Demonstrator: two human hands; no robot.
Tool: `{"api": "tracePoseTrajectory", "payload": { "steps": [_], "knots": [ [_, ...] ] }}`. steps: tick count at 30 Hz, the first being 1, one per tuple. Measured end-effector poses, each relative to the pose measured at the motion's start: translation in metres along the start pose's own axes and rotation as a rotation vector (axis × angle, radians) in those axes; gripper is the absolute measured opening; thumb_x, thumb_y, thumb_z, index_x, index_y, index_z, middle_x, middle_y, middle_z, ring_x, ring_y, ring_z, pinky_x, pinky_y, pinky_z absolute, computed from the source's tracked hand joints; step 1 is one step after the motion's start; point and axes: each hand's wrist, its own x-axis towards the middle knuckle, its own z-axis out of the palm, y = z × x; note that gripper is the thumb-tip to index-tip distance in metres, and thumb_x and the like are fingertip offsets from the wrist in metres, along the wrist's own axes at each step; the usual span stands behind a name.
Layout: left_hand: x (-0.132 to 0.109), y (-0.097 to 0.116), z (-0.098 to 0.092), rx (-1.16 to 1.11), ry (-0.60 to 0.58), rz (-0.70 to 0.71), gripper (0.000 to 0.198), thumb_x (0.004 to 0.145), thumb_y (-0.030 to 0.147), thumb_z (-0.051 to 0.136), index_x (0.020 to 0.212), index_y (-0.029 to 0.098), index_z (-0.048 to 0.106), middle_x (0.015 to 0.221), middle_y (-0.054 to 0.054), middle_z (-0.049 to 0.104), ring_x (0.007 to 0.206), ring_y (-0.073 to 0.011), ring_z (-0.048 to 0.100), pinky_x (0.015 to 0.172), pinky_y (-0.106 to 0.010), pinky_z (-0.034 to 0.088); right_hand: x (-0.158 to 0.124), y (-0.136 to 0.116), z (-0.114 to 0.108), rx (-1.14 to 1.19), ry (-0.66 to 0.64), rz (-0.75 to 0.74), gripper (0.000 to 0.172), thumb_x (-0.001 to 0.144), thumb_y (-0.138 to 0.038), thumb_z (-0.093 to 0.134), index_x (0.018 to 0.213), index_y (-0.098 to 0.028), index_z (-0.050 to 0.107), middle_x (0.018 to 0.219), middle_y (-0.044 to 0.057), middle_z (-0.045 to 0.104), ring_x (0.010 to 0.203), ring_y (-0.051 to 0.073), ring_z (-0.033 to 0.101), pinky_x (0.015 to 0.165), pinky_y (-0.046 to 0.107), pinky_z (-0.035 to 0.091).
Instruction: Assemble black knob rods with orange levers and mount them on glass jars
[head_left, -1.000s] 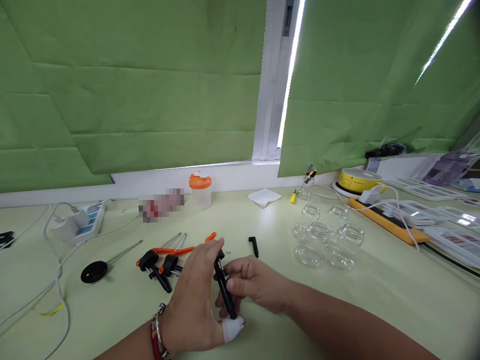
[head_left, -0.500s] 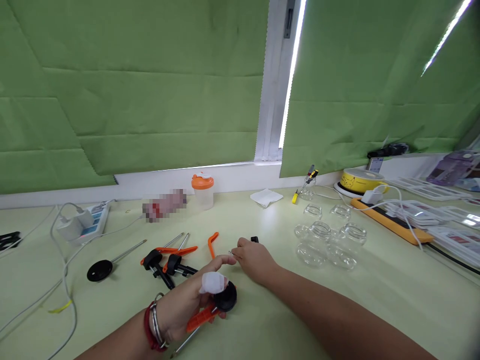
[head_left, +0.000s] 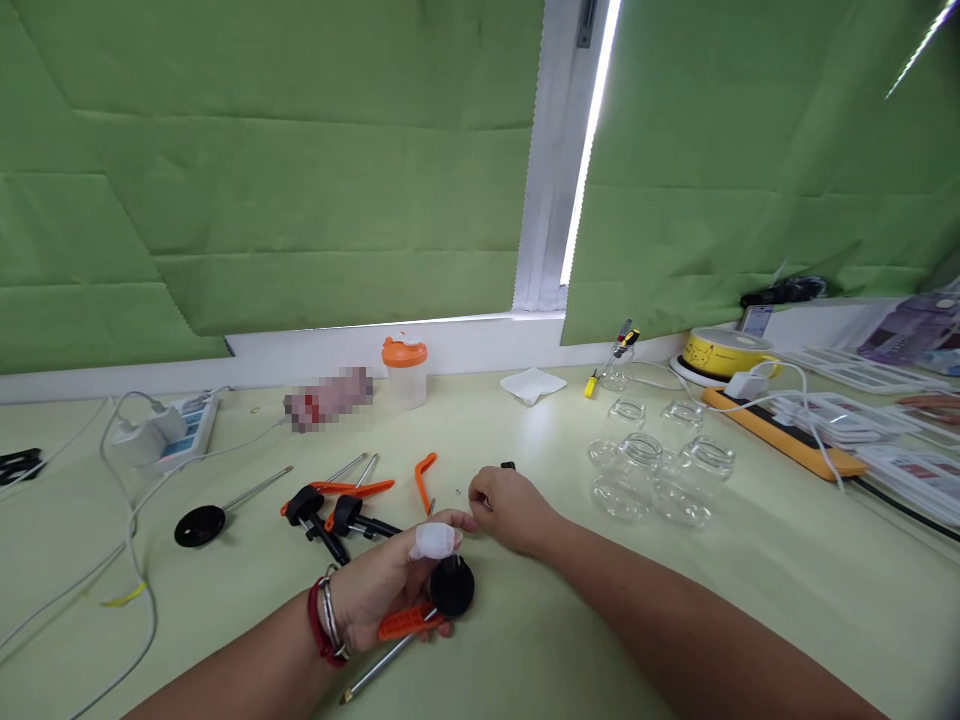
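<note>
My left hand (head_left: 386, 588), with a white wrap on its thumb, is closed around a tool with a round black head (head_left: 452, 588), an orange lever (head_left: 403, 622) and a metal rod (head_left: 379, 668) slanting down to the table. My right hand (head_left: 514, 508) is at the table just beyond the left fingertips, its fingers curled together; what they pinch, if anything, is hidden. A tiny bit of metal (head_left: 458, 491) lies beside it. Behind its knuckles a small black part (head_left: 508, 465) shows. Left of it is a loose orange lever (head_left: 424, 480).
Black-and-orange tools (head_left: 341, 510) and a black disc on a rod (head_left: 200, 525) lie at left, near white cables. Several clear glass jars (head_left: 645, 475) stand at right, before an orange power strip (head_left: 780, 430). An orange-lidded cup (head_left: 406, 372) and white tissue (head_left: 532, 384) are behind.
My right fingers have drawn back slightly to the right, away from my left fingertips. The tiny metal bit now shows on the table. My left hand still holds the tool, a little shifted.
</note>
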Motion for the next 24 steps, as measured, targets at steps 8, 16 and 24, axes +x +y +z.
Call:
{"api": "tracePoseTrajectory", "payload": {
  "steps": [8, 16, 24],
  "knots": [
    [0.001, 0.0, -0.005, -0.044, -0.021, -0.018, 0.061, 0.071, 0.054, 0.051, 0.124, 0.029, 0.033, 0.071, 0.0, 0.057, 0.053, -0.0167, 0.059, 0.044, -0.021, 0.035, -0.018, -0.004, -0.034, 0.818, -0.056, 0.121, 0.012, 0.065, -0.014, 0.056, 0.076, -0.015, 0.06, 0.056, -0.003, 0.054, 0.046, 0.007, 0.05, 0.043, 0.019, 0.037],
    [0.002, -0.001, -0.004, -0.037, 0.015, -0.014, 0.065, 0.07, 0.055, 0.052, 0.125, 0.026, 0.033, 0.076, -0.002, 0.06, 0.053, -0.0174, 0.061, 0.04, -0.02, 0.034, -0.025, -0.017, -0.026, 1.133, -0.356, 0.065, 0.02, 0.068, -0.026, 0.068, 0.081, -0.012, 0.064, 0.053, -0.002, 0.058, 0.048, 0.009, 0.053, 0.048, 0.024, 0.043],
    [0.005, -0.003, -0.005, -0.01, -0.042, 0.005, 0.051, 0.067, 0.055, 0.053, 0.105, 0.021, 0.047, 0.075, -0.004, 0.063, 0.054, -0.0174, 0.061, 0.039, -0.02, 0.033, -0.027, -0.027, -0.021, 1.062, -0.342, -0.005, 0.017, 0.069, -0.027, 0.067, 0.079, -0.014, 0.065, 0.07, -0.002, 0.058, 0.056, 0.007, 0.05, 0.057, 0.024, 0.042]
  ]
}}
